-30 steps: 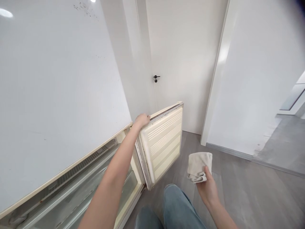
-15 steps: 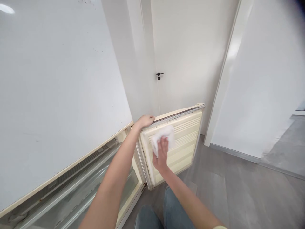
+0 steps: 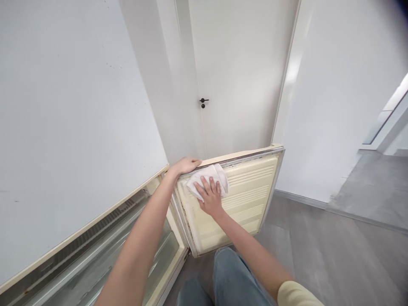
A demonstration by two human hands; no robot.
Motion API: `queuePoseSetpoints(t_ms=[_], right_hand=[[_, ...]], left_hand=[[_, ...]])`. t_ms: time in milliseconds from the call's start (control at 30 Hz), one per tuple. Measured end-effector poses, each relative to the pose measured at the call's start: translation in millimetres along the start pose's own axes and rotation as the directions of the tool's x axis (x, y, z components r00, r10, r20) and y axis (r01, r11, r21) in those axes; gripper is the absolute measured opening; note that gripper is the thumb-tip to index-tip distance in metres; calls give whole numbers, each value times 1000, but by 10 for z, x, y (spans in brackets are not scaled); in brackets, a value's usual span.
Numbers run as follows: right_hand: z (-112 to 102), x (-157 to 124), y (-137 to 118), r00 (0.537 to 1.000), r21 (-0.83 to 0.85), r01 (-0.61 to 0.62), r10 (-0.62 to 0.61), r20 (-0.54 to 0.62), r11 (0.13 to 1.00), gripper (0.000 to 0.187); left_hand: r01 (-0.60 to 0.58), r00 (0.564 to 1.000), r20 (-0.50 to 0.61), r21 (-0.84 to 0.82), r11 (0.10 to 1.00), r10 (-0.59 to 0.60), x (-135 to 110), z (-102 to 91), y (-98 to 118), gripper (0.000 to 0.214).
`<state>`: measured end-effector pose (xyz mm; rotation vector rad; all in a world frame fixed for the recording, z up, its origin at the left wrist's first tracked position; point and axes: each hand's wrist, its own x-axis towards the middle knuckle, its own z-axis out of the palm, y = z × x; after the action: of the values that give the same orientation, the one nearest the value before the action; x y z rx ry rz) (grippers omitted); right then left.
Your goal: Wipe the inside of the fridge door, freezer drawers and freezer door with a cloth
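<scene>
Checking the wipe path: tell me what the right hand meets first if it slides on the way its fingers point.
The right hand, flat on the cloth, points up the inner door panel. It would probably meet the door's top edge first, close beside the left hand.

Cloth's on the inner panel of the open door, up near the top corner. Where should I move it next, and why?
Probably sweep the cloth rightward along the ribbed door panel. The right hand presses it at the upper left, the left hand grips the top edge, and most of the panel lies right and below.
</scene>
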<state>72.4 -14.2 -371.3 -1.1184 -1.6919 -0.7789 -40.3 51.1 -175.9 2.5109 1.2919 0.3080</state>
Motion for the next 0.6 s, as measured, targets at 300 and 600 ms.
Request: queuePoseSetpoints(t_ms=[300, 600], right_hand=[[-493, -275, 1273, 966, -43, -200, 189, -176, 979, 56], [-803, -359, 2333, 751, 238, -571, 617, -234, 785, 57]], left_hand=[[-9, 1000, 17, -27, 1000, 9, -41, -7, -13, 50], [-32, 999, 10, -36, 999, 33, 9, 6, -54, 49]])
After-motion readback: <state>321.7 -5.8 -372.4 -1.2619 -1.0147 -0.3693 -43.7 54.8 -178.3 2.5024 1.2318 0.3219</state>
